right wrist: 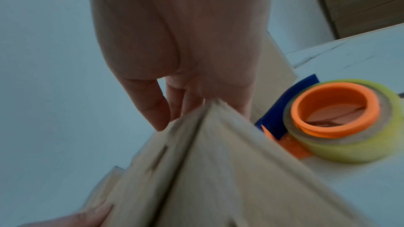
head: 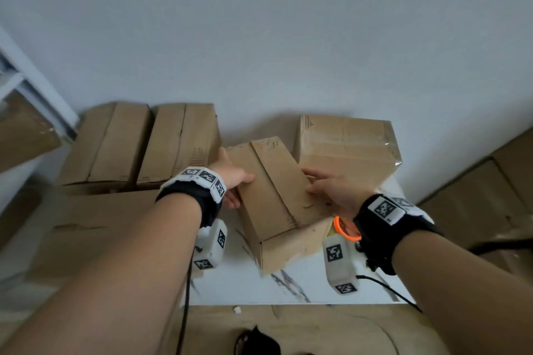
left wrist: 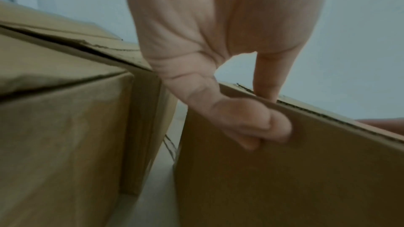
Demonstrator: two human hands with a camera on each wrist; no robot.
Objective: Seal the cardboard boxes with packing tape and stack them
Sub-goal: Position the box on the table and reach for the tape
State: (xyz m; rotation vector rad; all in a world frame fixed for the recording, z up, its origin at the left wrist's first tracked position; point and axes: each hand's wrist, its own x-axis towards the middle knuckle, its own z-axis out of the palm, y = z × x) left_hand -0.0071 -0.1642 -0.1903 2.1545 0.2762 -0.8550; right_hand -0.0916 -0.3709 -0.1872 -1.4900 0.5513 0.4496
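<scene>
A small brown cardboard box (head: 277, 190) sits skewed on the white marble table (head: 302, 285), its top flaps folded shut along a bare middle seam. My left hand (head: 230, 177) grips its left edge; in the left wrist view the thumb (left wrist: 258, 125) presses the box (left wrist: 284, 170) side while a finger hooks over the rim. My right hand (head: 331, 190) holds the right edge, fingers (right wrist: 157, 110) curled over the top of the box (right wrist: 218, 179). A roll of packing tape (right wrist: 349, 151) on an orange-and-blue dispenser lies on the table just right of the box, its orange ring (head: 343, 232) showing under my right wrist.
A larger box with clear tape on it (head: 346, 147) stands behind against the wall. Two closed boxes (head: 106, 144) (head: 178, 144) sit side by side at the back left on a bigger carton (head: 95, 225). More cartons (head: 490, 190) stand at the right. Cables hang off the table's front.
</scene>
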